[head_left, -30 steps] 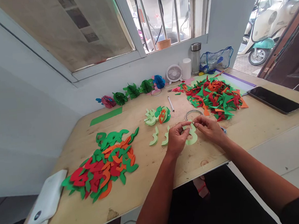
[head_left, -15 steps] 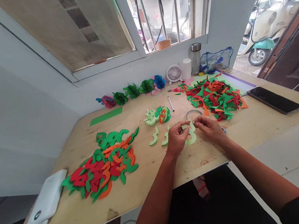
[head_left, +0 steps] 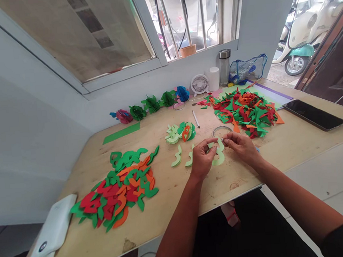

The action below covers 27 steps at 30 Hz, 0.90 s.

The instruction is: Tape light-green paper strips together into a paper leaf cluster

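Here, near the middle of the near edge of the pale, knotty wooden tabletop (head_left: 171, 196), sits a light green paper cutout with scalloped curves (head_left: 220, 156), right between the two hands. The left hand (head_left: 204, 157) has its fingers and thumb at the cutout's left side, the fingertips curled in on it; the right hand (head_left: 241, 148) is pinched close at its upper right tip, with a whitish speck at the fingertips, too small to identify. Just left of the left hand lie two more wavy light green paper strips, one partly hidden by the fingers. Beyond them, there's a small stack of light green, deep green and orange cutouts (head_left: 180, 133), a slim white pen (head_left: 196, 119) beside it, and a thin round ring (head_left: 222, 129) just past the hands. Over toward the left end spreads a loose heap of curved green, red and orange paper pieces (head_left: 118, 192), smooth and matt, with a glossy white power bank (head_left: 55, 228) at the near left corner, cable plugged in. Toward the far right, a pile of jagged paper scraps (head_left: 246, 112), then a black smartphone (head_left: 315, 114) by the right end. Along the far edge: folded, ruffled paper flowers, a round white fan (head_left: 199, 84) and a clear bottle with a metal lid (head_left: 225, 67).
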### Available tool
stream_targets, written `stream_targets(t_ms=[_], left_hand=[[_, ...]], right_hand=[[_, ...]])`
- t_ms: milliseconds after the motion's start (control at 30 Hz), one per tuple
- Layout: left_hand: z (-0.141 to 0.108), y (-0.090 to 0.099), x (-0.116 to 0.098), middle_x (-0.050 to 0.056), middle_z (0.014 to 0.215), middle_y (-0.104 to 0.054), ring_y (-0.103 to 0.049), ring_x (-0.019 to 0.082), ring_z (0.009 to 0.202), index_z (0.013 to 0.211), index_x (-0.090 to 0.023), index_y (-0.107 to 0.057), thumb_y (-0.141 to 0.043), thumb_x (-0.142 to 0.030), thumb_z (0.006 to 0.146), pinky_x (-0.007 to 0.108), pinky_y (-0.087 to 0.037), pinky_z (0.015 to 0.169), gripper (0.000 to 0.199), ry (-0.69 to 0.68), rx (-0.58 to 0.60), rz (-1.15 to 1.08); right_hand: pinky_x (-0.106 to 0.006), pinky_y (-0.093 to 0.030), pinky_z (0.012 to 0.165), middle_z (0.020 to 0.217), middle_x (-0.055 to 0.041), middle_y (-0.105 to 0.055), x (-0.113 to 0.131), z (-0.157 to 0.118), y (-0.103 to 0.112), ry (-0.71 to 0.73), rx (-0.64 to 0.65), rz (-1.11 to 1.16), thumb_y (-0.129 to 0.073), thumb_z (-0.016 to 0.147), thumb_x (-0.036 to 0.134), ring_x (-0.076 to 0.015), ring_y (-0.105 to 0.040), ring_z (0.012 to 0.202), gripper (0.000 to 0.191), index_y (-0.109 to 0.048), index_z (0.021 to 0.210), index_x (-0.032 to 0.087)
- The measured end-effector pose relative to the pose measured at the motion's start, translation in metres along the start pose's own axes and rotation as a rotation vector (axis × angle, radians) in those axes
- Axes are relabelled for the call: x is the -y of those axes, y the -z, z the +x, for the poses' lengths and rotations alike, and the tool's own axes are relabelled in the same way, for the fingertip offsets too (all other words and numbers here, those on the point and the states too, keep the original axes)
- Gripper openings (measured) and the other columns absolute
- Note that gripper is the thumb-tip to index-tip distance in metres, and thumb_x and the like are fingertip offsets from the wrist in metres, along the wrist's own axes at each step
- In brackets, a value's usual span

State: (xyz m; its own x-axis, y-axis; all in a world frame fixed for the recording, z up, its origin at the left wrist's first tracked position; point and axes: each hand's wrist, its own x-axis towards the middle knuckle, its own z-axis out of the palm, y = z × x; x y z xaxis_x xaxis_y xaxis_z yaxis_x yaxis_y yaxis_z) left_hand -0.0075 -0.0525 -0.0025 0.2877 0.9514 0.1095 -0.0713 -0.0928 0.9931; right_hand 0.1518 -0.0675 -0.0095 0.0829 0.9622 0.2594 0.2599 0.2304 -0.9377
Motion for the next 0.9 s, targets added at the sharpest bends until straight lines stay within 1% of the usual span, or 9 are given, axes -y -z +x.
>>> stream_targets(t_ms=[167, 400, 667, 900], left_hand=[[0.0001, -0.0001, 0.0001, -0.001, 0.071, -0.064, -0.050, 0.006, 0.052, 0.092, -0.015, -0.069, -0.060, -0.019, 0.070, 0.018, -0.043, 0.052, 0.024, -0.004, -0.012, 0.005], [-0.0001, 0.0001, -0.0014, 0.000, 0.069, -0.063, -0.050, 0.007, 0.052, 0.096, -0.015, -0.069, -0.059, -0.019, 0.070, 0.018, -0.042, 0.049, 0.028, -0.005, -0.024, 0.033], [0.0001, 0.0011, 0.0021, 0.000, 0.071, -0.064, -0.051, 0.008, 0.054, 0.099, -0.015, -0.068, -0.060, -0.021, 0.071, 0.019, -0.043, 0.051, 0.030, -0.016, -0.024, 0.086], [-0.0001, 0.0013, 0.0026, 0.001, 0.072, -0.063, -0.051, 0.008, 0.055, 0.105, -0.015, -0.067, -0.060, -0.019, 0.071, 0.018, -0.041, 0.050, 0.035, -0.018, -0.028, 0.104]], right_hand=[[-0.026, -0.046, 0.057, 0.065, -0.0008, -0.062, 0.0007, 0.0001, 0.0000, -0.030, -0.008, 0.018, -0.059, 0.078, 0.039, -0.0131, -0.055, 0.061, 0.022, -0.063, 0.076, 0.018], [-0.027, -0.047, 0.059, 0.068, -0.0020, -0.063, -0.0019, -0.0003, -0.0005, -0.052, 0.010, 0.076, -0.061, 0.077, 0.043, -0.0142, -0.056, 0.063, 0.025, -0.063, 0.078, 0.018], [-0.027, -0.046, 0.058, 0.064, 0.0000, -0.060, 0.0066, -0.0001, -0.0008, -0.072, 0.007, 0.123, -0.064, 0.074, 0.045, -0.0131, -0.055, 0.061, 0.028, -0.060, 0.070, 0.018], [-0.026, -0.043, 0.054, 0.061, -0.0005, -0.060, 0.0046, -0.0009, -0.0002, -0.083, -0.009, 0.091, -0.063, 0.075, 0.049, -0.0126, -0.052, 0.058, 0.032, -0.058, 0.069, 0.018]])
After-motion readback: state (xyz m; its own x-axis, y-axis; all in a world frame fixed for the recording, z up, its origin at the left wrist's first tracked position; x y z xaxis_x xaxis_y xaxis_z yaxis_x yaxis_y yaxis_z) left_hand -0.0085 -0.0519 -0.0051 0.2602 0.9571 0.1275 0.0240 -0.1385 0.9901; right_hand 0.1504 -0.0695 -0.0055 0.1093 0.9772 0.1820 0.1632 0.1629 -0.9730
